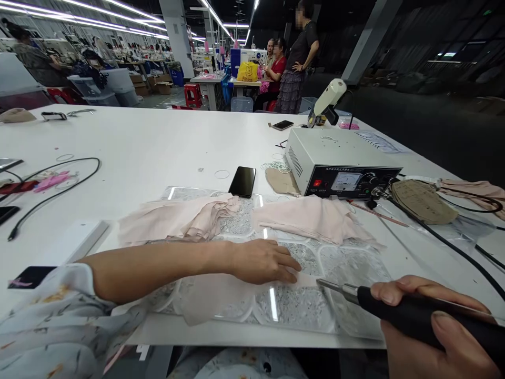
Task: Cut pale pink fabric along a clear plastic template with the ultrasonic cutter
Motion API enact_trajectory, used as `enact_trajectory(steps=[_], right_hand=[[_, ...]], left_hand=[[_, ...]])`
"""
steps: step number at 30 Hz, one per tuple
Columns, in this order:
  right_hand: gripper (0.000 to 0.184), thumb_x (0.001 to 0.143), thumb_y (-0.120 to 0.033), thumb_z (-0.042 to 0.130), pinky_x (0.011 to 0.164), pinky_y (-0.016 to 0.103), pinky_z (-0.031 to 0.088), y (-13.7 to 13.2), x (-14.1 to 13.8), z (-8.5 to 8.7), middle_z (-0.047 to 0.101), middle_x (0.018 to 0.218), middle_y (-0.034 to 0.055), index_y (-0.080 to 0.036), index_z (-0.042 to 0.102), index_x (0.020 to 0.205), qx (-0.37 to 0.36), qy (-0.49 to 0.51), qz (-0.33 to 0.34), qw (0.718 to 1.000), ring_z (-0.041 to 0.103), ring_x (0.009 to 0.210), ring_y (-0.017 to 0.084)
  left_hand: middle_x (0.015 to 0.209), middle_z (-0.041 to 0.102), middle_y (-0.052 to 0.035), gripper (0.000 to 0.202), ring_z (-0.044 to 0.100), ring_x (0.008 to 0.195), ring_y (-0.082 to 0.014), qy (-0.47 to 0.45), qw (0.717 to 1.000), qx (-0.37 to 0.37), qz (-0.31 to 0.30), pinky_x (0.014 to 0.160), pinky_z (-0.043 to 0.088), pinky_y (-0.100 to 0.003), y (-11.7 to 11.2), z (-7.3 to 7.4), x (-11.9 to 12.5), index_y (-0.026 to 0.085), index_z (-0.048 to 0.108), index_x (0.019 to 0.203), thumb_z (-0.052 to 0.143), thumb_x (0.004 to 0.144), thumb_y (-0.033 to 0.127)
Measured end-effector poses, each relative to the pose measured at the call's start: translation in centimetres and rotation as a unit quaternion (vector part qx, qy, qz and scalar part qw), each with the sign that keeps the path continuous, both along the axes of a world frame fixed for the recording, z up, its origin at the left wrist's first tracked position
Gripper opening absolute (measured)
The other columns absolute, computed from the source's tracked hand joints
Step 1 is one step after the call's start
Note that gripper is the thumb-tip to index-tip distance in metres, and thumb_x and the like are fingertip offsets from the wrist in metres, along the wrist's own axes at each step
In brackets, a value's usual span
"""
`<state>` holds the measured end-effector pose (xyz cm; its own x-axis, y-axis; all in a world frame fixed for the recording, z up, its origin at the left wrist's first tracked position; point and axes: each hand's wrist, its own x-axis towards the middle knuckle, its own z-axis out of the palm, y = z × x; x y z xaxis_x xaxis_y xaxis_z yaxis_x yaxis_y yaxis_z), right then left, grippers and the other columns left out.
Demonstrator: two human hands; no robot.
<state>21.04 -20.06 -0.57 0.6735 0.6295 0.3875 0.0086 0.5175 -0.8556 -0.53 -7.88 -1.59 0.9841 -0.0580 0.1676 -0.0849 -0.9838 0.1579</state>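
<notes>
My left hand [264,261] lies flat, fingers stretched out, on a thin pale pink fabric piece [213,297]. The piece rests on a clear, patterned plastic mat [292,316], and its narrow end pokes out past my fingertips. In my right hand [437,326] is a black-handled tool [406,310] with a slim metal tip. The tip meets or hovers just over the narrow end of the fabric; which one I cannot tell. Behind my left hand lie a left stack of pink fabric pieces [173,218] and a right stack of pink fabric pieces [315,218].
A metal control box [347,158] with a dial stands at the right, a black cable [442,242] running from its front. A phone [242,181] lies behind the mat. Brown card templates [424,201] sit beside the box. Several people and sewing machines are in the background.
</notes>
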Motion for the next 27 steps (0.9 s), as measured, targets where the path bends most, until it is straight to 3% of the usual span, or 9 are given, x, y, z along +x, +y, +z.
enact_trajectory(steps=[4, 10, 16, 21, 27], right_hand=[[0.010, 0.056, -0.027, 0.058, 0.039, 0.031, 0.041, 0.4, 0.7, 0.0, 0.056, 0.059, -0.0003, -0.020, 0.059, 0.062, -0.006, 0.022, 0.018, 1.000, 0.048, 0.040, 0.013], [0.014, 0.060, -0.029, 0.063, 0.039, 0.031, 0.044, 0.4, 1.1, -0.5, 0.059, 0.063, 0.0012, -0.018, 0.061, 0.067, 0.015, 0.019, 0.034, 0.999, 0.051, 0.043, 0.013], [0.012, 0.064, -0.027, 0.063, 0.041, 0.030, 0.045, 0.5, 1.2, -0.8, 0.059, 0.065, 0.0013, -0.018, 0.062, 0.070, 0.039, 0.008, 0.036, 0.999, 0.053, 0.045, 0.014], [0.012, 0.066, -0.028, 0.063, 0.043, 0.031, 0.046, 0.5, 1.0, -0.9, 0.059, 0.069, 0.0024, -0.018, 0.062, 0.074, 0.030, 0.016, 0.036, 0.999, 0.053, 0.046, 0.013], [0.014, 0.067, -0.029, 0.063, 0.044, 0.031, 0.045, 0.5, 0.9, -1.0, 0.060, 0.071, 0.0026, -0.018, 0.062, 0.075, 0.027, 0.021, 0.026, 0.999, 0.053, 0.045, 0.013]], left_hand=[[0.128, 0.065, -0.0047, 0.020, 0.061, 0.111, -0.0185, 0.015, 0.999, 0.020, -0.046, 0.080, 0.049, -0.027, 1.1, 0.6, 1.2, 0.022, 0.071, 0.109, 0.063, 0.092, 0.016], [0.127, 0.065, 0.0014, 0.022, 0.060, 0.112, -0.0180, 0.059, 0.991, 0.012, -0.116, 0.085, 0.048, -0.027, 2.8, 1.2, 2.4, 0.031, 0.071, 0.102, 0.073, 0.084, 0.019], [0.124, 0.067, 0.0043, 0.013, 0.058, 0.119, -0.0159, 0.077, 0.988, -0.028, -0.132, 0.092, 0.046, -0.025, 3.8, 1.1, 2.6, 0.031, 0.070, 0.093, 0.073, 0.085, 0.021], [0.120, 0.069, -0.0007, 0.005, 0.057, 0.122, -0.0199, 0.031, 0.982, -0.024, -0.185, 0.094, 0.046, -0.028, 4.5, 0.5, 2.8, 0.025, 0.067, 0.087, 0.072, 0.086, 0.024], [0.118, 0.069, 0.0051, 0.014, 0.056, 0.126, -0.0162, 0.054, 0.979, -0.119, -0.154, 0.103, 0.045, -0.024, 4.9, 0.6, 3.2, 0.028, 0.067, 0.080, 0.078, 0.079, 0.019]])
